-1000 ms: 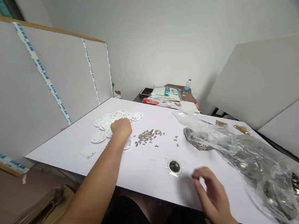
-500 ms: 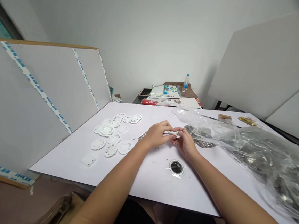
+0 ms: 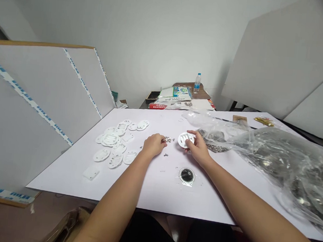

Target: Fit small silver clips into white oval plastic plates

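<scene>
The hands are apart, both reaching forward over the white surface point(image 3: 155, 190) with the forearms angled inward from either side. The left hand point(image 3: 153, 145) is curled, knuckles up and fingers tucked toward the palm, and its fingertips lie right beside a small cluster of tiny metal fittings point(image 3: 167, 139); whether it pinches one cannot be told from this view. The right hand point(image 3: 199, 148) is turned inward, with its thumb and fingers gripping the edge of a white slotted plastic disc point(image 3: 186, 139), which it holds tilted just above the surface, between the two hands. A few stray fittings point(image 3: 165, 155) lie just below the left hand. To the left, many similar white discs point(image 3: 111, 141) lie in a loose, overlapping spread, with a white rectangular piece point(image 3: 91, 173) nearer the front edge. A black-centred ring in clear film point(image 3: 186, 175) sits in front of the right hand. Beyond that hand, a heap of metal parts point(image 3: 213, 143) lies against a large clear plastic bag point(image 3: 276, 165) that holds more of the same dark metal pieces. Brass-coloured parts point(image 3: 264, 121) lie at the far right corner.
</scene>
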### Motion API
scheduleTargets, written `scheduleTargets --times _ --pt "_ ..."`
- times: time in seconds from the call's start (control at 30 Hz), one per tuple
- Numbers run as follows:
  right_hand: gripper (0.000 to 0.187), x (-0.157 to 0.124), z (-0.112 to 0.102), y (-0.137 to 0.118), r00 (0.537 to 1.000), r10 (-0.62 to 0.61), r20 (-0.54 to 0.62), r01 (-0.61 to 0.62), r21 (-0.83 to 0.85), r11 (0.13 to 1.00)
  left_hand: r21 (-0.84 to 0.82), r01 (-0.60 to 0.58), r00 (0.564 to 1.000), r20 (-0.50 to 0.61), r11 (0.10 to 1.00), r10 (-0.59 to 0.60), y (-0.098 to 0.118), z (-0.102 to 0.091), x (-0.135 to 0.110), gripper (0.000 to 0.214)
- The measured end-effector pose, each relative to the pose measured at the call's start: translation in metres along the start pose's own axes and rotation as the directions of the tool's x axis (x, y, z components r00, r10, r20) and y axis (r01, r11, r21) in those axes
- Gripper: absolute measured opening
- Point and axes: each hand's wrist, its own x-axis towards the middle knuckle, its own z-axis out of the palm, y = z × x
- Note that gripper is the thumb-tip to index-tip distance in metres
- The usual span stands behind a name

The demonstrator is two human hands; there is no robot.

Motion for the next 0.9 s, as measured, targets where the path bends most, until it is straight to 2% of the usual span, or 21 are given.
scheduleTargets --times 0.07,0.17,0.27,0.37,0.5,0.7,0.9 --pt "0.045 -0.001 0.0 -0.004 1.0 0.009 -0.004 -0.009 -0.007 1.0 -0.082 -0.042 0.998 -0.047 0.996 0.038 0.002 0.0 0.0 0.012" --pt "0.043 -0.002 0.0 -0.008 1.0 -0.007 0.006 0.008 -0.039 0.999 -0.34 -0.128 0.988 -0.122 0.931 0.091 0.008 -0.001 -0.001 0.016" --pt "0.04 -0.003 -0.001 -0.009 0.997 -0.069 0.034 0.073 -0.115 0.991 -0.597 -0.142 0.99 -0.074 0.789 0.123 0.017 0.001 -0.003 0.024" --pt "0.04 -0.004 -0.001 -0.009 0.986 -0.147 0.073 0.159 -0.221 0.962 -0.735 -0.122 0.985 -0.008 0.667 0.171 0.025 0.006 -0.005 0.028" --pt "0.041 -0.006 -0.003 -0.011 0.971 -0.216 0.106 0.239 -0.304 0.922 -0.775 -0.118 0.984 -0.01 0.621 0.175 0.029 0.01 -0.005 0.029" --pt "0.044 -0.006 -0.004 -0.013 0.975 -0.21 0.072 0.221 -0.369 0.903 -0.706 -0.134 0.99 -0.067 0.696 0.122 0.027 0.009 -0.005 0.026" --pt "0.03 -0.006 -0.003 -0.015 0.968 -0.227 0.105 0.25 -0.343 0.905 -0.632 -0.249 0.968 -0.131 0.734 0.216 0.027 0.008 -0.005 0.022"
